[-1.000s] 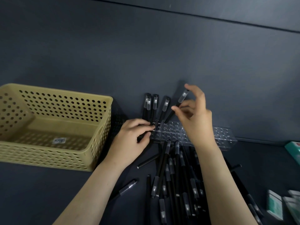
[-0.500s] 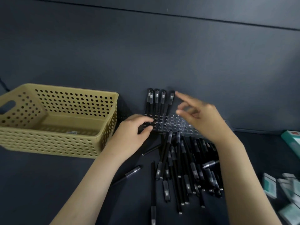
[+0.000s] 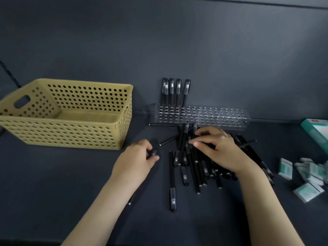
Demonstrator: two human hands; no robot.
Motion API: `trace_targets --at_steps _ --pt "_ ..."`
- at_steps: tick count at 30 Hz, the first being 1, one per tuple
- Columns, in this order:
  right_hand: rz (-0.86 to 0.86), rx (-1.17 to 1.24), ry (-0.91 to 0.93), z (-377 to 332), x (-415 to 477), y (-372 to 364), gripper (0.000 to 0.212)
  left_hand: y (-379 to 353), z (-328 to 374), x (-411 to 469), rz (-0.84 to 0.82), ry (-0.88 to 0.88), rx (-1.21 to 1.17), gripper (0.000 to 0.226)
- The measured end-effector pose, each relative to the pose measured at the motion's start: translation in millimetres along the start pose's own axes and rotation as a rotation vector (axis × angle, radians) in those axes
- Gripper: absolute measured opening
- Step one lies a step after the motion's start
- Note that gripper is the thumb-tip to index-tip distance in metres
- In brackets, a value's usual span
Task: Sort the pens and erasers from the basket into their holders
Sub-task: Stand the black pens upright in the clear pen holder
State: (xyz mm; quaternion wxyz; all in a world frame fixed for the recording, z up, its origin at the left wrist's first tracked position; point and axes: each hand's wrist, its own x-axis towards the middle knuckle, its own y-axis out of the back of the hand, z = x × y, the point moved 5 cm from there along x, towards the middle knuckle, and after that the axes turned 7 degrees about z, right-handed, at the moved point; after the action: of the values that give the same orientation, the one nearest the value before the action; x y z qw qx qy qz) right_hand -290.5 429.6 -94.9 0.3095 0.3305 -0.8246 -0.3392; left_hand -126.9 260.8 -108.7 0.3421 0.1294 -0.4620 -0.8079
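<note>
Left hand (image 3: pixel 138 158) lay at 8 o'clock of the pen pile (image 3: pixel 195 167), knuckles up. Its fingers and thumb were curled round a black pen (image 3: pixel 153 153), and the barrel ran back under the wrist. Right hand (image 3: pixel 220 150) sat palm-down on top of the pile, fingers bent, tips and thumb touching the barrels. Could not tell whether it pinched one. Both forearms were bare, reaching in from 6 o'clock.

Clear holder (image 3: pixel 221 116), a long transparent block with rows of holes, stood at 12 o'clock of the pile on the dark table (image 3: pixel 53 183). Four upright pens (image 3: pixel 174 91) stood side by side in holes at its left end, clear-grey sections uppermost. Yellow perforated basket (image 3: pixel 74 137) sat at 9 o'clock of the holder, apart from it, showing a tan floor.

The pens had black barrels with clear-grey sections. They lay loose and crossed in a heap, mostly running 12 to 6. A single pen (image 3: pixel 172 183) lay just at 9 o'clock of the heap, roughly parallel to it. Erasers (image 3: pixel 285 168), white with teal sleeves and blurred, lay scattered at 3 o'clock of the pile. A teal box (image 3: pixel 317 134) lay beyond them toward 2 o'clock.
</note>
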Motion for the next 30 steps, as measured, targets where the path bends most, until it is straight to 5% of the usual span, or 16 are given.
trace_targets --at_steps 9,14,30 --pt "0.040 0.041 -0.017 12 -6 8 0.026 -24 41 -13 0.039 0.040 -0.326 0.047" --pt "0.060 0.097 -0.008 18 -8 10 0.028 -47 60 -23 -0.015 -0.020 -0.050 0.078" --pt "0.108 0.286 -0.172 32 -5 19 0.044 -43 65 -6 -0.009 0.064 0.019 0.068"
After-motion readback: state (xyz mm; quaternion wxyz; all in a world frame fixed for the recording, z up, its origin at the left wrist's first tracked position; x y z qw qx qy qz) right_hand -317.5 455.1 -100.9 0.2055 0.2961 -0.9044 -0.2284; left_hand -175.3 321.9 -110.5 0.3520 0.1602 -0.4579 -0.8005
